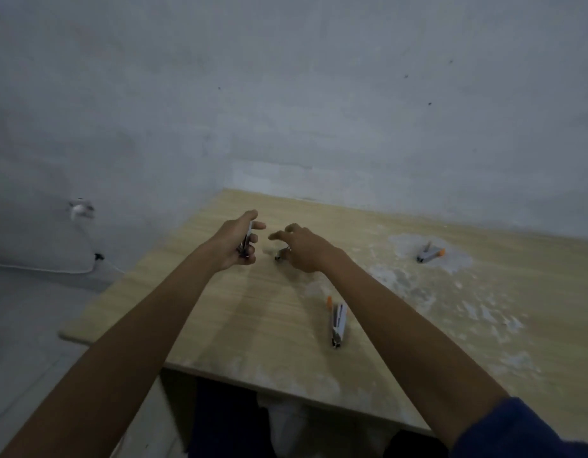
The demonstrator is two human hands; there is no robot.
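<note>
My left hand (237, 241) grips a small metal stapler (247, 240) above the far left part of the wooden table (253, 319), thumb and fingers curled round it. My right hand (302, 247) hovers just to its right with fingers spread and loosely bent, holding nothing. Under its fingers a small dark metal piece (279, 256) lies on the table, partly hidden. A grey stapler with an orange end (337, 322) lies nearer me, in the middle of the table. Another grey and orange stapler (430, 252) rests at the far right on a pale worn patch.
The table butts against a grey wall (319, 110) at the back. Its left edge drops to a grey floor, where a white cable (54, 269) runs to a wall socket (81, 208). Pale scuffed patches mark the table's right side.
</note>
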